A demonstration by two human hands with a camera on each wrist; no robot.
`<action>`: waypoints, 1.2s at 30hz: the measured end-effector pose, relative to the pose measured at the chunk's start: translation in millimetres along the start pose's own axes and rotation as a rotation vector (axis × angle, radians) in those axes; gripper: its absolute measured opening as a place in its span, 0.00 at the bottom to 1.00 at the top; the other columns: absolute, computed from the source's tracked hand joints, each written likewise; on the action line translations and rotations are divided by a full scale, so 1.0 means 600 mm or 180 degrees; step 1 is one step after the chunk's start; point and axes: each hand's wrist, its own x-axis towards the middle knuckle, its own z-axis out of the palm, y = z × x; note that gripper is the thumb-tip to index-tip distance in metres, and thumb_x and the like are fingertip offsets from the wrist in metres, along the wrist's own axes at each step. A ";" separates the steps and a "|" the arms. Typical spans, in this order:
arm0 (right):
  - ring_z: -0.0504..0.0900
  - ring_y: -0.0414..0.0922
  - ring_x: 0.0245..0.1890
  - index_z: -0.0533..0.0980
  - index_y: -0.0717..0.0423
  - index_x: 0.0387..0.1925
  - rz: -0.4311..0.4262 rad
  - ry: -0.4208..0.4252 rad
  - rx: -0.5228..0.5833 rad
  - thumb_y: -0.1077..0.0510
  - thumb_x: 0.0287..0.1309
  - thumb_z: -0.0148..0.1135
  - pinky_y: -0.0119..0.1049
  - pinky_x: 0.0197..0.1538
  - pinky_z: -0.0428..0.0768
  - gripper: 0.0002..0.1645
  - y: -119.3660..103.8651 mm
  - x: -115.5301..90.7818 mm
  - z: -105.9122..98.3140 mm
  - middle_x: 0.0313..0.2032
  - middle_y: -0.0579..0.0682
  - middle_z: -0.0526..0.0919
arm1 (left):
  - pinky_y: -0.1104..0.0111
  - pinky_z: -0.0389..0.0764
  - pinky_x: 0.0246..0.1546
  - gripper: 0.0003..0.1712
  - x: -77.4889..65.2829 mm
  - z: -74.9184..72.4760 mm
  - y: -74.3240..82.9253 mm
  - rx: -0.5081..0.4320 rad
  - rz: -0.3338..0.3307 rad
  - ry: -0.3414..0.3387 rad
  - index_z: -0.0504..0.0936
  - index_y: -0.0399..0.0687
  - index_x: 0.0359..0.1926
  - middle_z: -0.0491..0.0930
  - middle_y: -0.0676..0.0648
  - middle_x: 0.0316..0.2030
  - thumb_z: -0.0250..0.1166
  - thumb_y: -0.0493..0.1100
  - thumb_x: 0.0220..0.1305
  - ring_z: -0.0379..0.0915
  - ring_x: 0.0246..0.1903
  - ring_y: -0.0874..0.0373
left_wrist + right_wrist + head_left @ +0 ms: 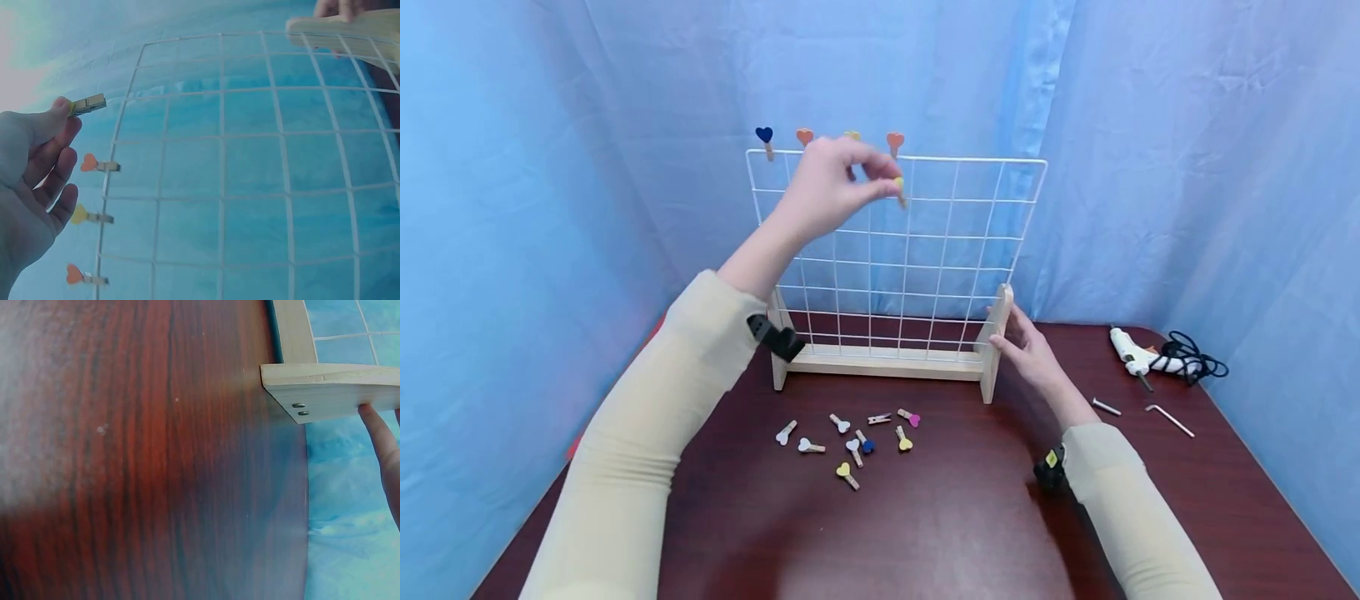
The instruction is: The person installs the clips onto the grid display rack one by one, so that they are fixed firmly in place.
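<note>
My left hand [838, 183] pinches a small wooden clothespin [90, 104] with a yellow heart between thumb and fingertips, in front of the white wire grid [970, 158]. In the left wrist view the pin's wooden end points toward the grid's top wire, apart from it. Clipped along that wire are a dark blue heart clothespin [764, 135], two orange ones [895, 142] and a yellow one [80, 214], partly behind the hand in the head view. My right hand [1030, 354] grips the right wooden upright [996, 350] of the grid's stand, thumb at its front edge.
Several loose heart clothespins [853, 450] lie on the dark wood table [925, 533] before the stand. To the right are a glue gun [1131, 354] with a coiled black cord [1195, 354], a bolt [1107, 407] and a hex key [1171, 420]. Blue curtains [1150, 167] surround the table.
</note>
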 end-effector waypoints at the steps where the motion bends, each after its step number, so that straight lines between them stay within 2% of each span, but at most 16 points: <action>1: 0.63 0.58 0.58 0.50 0.39 0.67 -0.0004 0.0008 0.0003 0.65 0.58 0.53 0.22 0.47 0.70 0.40 0.001 0.000 0.000 0.62 0.59 0.62 | 0.74 0.65 0.35 0.12 0.012 0.000 0.007 0.0033 -0.0050 0.0004 0.84 0.54 0.34 0.79 0.56 0.27 0.64 0.53 0.52 0.66 0.33 0.67; 7: 0.64 0.54 0.58 0.49 0.36 0.66 0.0012 -0.0032 -0.0032 0.63 0.58 0.54 0.23 0.47 0.70 0.41 0.004 0.000 -0.002 0.62 0.56 0.63 | 0.74 0.59 0.45 0.12 0.066 0.004 0.035 0.0524 -0.0076 -0.0015 0.84 0.59 0.36 0.80 0.59 0.30 0.61 0.56 0.55 0.64 0.36 0.66; 9: 0.64 0.51 0.59 0.49 0.34 0.66 0.0033 -0.0046 -0.0041 0.62 0.58 0.54 0.24 0.48 0.70 0.41 0.003 0.001 -0.002 0.62 0.54 0.62 | 0.76 0.58 0.49 0.12 0.082 0.008 0.038 0.0664 -0.0026 0.0021 0.84 0.59 0.35 0.81 0.59 0.31 0.60 0.55 0.55 0.65 0.37 0.66; 12: 0.63 0.50 0.60 0.49 0.34 0.66 0.0045 -0.0051 -0.0020 0.62 0.58 0.54 0.24 0.48 0.70 0.41 0.001 0.002 -0.002 0.63 0.54 0.62 | 0.76 0.57 0.52 0.11 0.105 0.016 0.038 0.0795 -0.0096 0.0051 0.85 0.59 0.35 0.82 0.58 0.33 0.60 0.54 0.56 0.66 0.41 0.66; 15: 0.62 0.53 0.60 0.49 0.36 0.67 0.0026 -0.0052 0.0006 0.63 0.58 0.54 0.23 0.48 0.70 0.40 0.000 0.003 0.000 0.63 0.57 0.61 | 0.74 0.60 0.51 0.10 0.122 0.028 0.035 0.0872 -0.0205 0.0038 0.85 0.58 0.36 0.83 0.57 0.34 0.60 0.52 0.57 0.70 0.40 0.64; 19: 0.62 0.54 0.60 0.49 0.37 0.67 0.0043 -0.0052 0.0004 0.64 0.58 0.53 0.22 0.47 0.70 0.40 -0.001 0.003 0.004 0.62 0.61 0.60 | 0.72 0.61 0.50 0.11 0.131 0.042 0.031 0.1009 -0.0301 -0.0089 0.85 0.58 0.37 0.83 0.57 0.34 0.59 0.52 0.58 0.72 0.36 0.64; 22: 0.62 0.53 0.60 0.48 0.37 0.67 0.0059 -0.0054 -0.0006 0.64 0.58 0.53 0.22 0.47 0.70 0.40 -0.001 0.001 0.005 0.62 0.61 0.60 | 0.71 0.57 0.54 0.11 0.131 0.048 0.029 0.1156 -0.0259 -0.0180 0.84 0.59 0.36 0.82 0.58 0.33 0.57 0.53 0.59 0.71 0.37 0.65; 27: 0.62 0.53 0.60 0.49 0.37 0.66 0.0069 -0.0040 -0.0004 0.63 0.59 0.53 0.23 0.48 0.70 0.39 -0.001 0.000 0.005 0.62 0.56 0.62 | 0.71 0.53 0.57 0.12 0.130 0.050 0.028 0.1309 -0.0141 -0.0203 0.85 0.60 0.35 0.82 0.59 0.32 0.56 0.53 0.60 0.71 0.38 0.65; 36: 0.62 0.53 0.60 0.50 0.37 0.66 0.0072 -0.0011 0.0001 0.62 0.59 0.53 0.22 0.48 0.70 0.39 0.001 0.002 0.001 0.62 0.54 0.63 | 0.67 0.54 0.53 0.14 0.130 0.051 0.034 0.1510 -0.0143 -0.0275 0.82 0.61 0.42 0.80 0.61 0.38 0.55 0.56 0.60 0.62 0.45 0.61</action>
